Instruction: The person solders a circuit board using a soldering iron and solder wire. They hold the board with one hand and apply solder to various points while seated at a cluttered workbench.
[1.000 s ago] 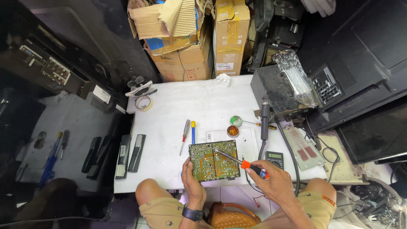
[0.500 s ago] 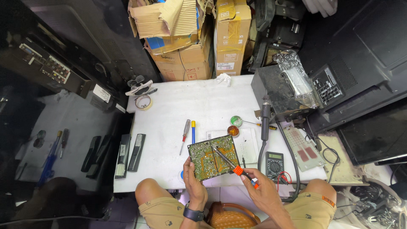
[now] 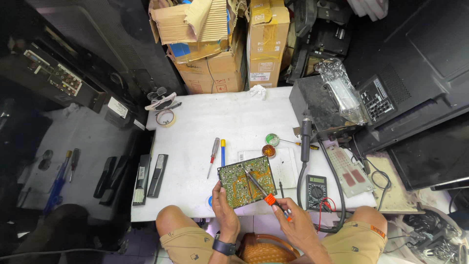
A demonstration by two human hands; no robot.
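Item: green rectangular printed circuit board (image 3: 247, 182), solder side up with tan copper areas showing, sitting tilted at the near edge of the white table (image 3: 195, 127), its near-left corner lifted off the surface

Left hand (image 3: 223, 204): the grip is closing on the board's near-left corner, thumb on top, fingers underneath, propping it at an angle

Right hand (image 3: 293, 226): the grip is pinching the orange-collared handle of a slim black soldering iron (image 3: 259, 187) pen-style, the tip resting on the board's middle

Handling judgement: the board is looking light, thin and stiff, though brittle at its solder joints and prickly with cut leads; bare edges and corners are appearing the safest places to take hold, away from the copper face. The iron is best gripped on the handle only, behind the orange collar

Nearby, toward the table's centre: a red-handled screwdriver (image 3: 213, 155) and a blue tool with yellow cap (image 3: 223, 151) lying side by side just beyond the board; a green round tin (image 3: 272, 140) and an amber round tin (image 3: 268, 150); a black digital multimeter (image 3: 316, 190) at the near right edge, just beside the right hand
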